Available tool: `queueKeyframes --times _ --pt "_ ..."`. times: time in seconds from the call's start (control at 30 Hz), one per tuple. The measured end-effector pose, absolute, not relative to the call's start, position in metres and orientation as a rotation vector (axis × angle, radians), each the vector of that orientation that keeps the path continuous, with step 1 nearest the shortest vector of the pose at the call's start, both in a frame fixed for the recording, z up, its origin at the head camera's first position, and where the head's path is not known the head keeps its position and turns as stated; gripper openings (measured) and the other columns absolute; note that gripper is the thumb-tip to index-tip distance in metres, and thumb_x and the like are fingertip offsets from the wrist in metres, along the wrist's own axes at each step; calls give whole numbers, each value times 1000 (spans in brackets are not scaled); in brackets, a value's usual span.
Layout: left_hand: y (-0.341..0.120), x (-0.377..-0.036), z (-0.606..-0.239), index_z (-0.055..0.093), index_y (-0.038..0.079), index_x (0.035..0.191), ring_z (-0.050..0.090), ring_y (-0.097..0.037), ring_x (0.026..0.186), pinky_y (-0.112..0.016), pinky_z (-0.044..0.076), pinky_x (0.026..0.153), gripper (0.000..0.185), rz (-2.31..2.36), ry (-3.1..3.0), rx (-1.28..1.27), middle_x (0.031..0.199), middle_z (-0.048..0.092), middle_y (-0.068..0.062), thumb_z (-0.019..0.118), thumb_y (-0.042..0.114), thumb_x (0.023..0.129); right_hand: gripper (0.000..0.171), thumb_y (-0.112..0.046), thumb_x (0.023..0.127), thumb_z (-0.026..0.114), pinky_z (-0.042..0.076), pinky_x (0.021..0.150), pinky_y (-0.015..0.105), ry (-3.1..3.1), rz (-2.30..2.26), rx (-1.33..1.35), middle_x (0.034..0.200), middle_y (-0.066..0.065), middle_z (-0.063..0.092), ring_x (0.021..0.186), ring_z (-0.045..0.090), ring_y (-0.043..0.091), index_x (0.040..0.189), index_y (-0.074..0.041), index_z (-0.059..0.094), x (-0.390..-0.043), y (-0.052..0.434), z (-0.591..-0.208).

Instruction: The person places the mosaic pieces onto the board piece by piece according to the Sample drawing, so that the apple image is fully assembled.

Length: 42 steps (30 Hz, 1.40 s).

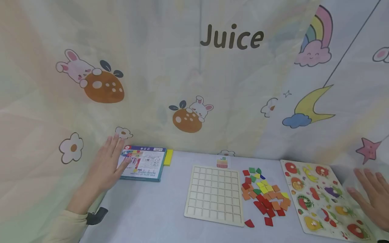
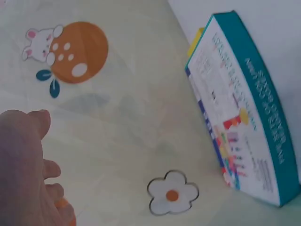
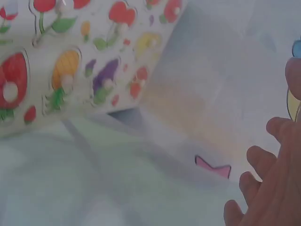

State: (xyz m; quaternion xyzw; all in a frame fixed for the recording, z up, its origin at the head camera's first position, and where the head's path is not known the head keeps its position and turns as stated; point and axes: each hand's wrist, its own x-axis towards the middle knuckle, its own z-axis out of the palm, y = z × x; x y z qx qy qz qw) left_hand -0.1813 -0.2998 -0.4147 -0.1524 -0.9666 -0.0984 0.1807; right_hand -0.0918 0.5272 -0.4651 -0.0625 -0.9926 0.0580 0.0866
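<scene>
My left hand (image 1: 104,165) and right hand (image 1: 372,195) are bare, with no rings or gloves. My left forearm wears a cream long sleeve (image 1: 65,227) ending near the wrist, where a dark strap (image 1: 96,216) with a short protruding tab sits against the cuff. The right sleeve is out of view.

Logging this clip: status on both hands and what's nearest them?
Left hand open, flat, beside the box. Right hand open at the fruit puzzle edge. Grid board empty, tiles loose beside it. Nothing between.
</scene>
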Motion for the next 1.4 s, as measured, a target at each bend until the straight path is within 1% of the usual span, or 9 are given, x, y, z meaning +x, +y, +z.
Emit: queueKeyframes --times 0.1,0.17,0.27,0.33,0.43,0.6,0.83,1.07,1.4 --pt "-285 -180 -430 19 3 169 9 -43 164 -69 20 124 84 -329 -2731 -441 178 10 -19 63 33 104 97 -62 109 42 -14 121 68 -2975 132 -91 169 37 -8 156 -15 57 167 -2 -7 -98 520 -473" --pt "-272 -178 -444 27 3 167 20 -46 161 -69 25 122 79 -386 -2729 -440 176 19 -21 66 30 104 94 -57 108 52 4 119 77 -3001 165 -56 163 44 12 150 7 65 165 5 10 -104 511 -478" --pt "-244 -173 -470 44 1 158 43 -46 147 -66 40 113 66 -516 -2710 -425 163 41 -24 69 26 103 82 -51 102 66 35 99 83 -3042 316 1 143 48 39 127 36 67 150 11 43 -116 490 -483" --pt "-223 -168 -490 53 2 152 59 -39 128 -57 51 103 58 -649 -2723 -396 147 54 -23 71 25 102 72 -48 100 72 49 85 75 -3062 432 36 132 44 54 114 51 60 139 11 57 -126 473 -487" --pt "-190 -160 -519 60 5 145 66 -25 103 -40 57 84 52 -834 -2792 -317 128 62 -15 74 26 100 61 -43 98 76 56 73 52 -3063 609 75 123 32 68 104 65 46 133 6 67 -144 444 -497" --pt "-146 -145 -558 63 4 142 64 -13 95 -25 51 74 58 -1021 -2936 -211 116 64 -7 77 36 96 62 -45 97 76 54 75 35 -3101 884 -53 119 21 72 102 65 31 137 1 65 -175 397 -519" --pt "-106 -122 -581 63 -3 141 45 -5 73 -21 39 59 84 -1024 -2948 -281 105 55 0 85 55 84 58 -44 98 75 60 83 44 -3097 1006 -180 120 22 71 101 65 28 132 2 65 -207 372 -544" --pt "-86 -106 -587 62 -4 143 41 -1 77 -19 38 60 101 -923 -2884 -228 104 51 3 94 56 69 64 -46 96 75 59 80 40 -3129 1120 -331 118 25 68 95 65 27 132 4 60 -222 366 -547" --pt "-84 -104 -590 66 3 142 40 1 78 -19 37 61 101 -908 -2859 -141 101 50 8 93 62 65 50 -41 96 76 56 79 38 -3185 1112 -311 109 16 71 95 63 26 123 1 68 -229 363 -546"
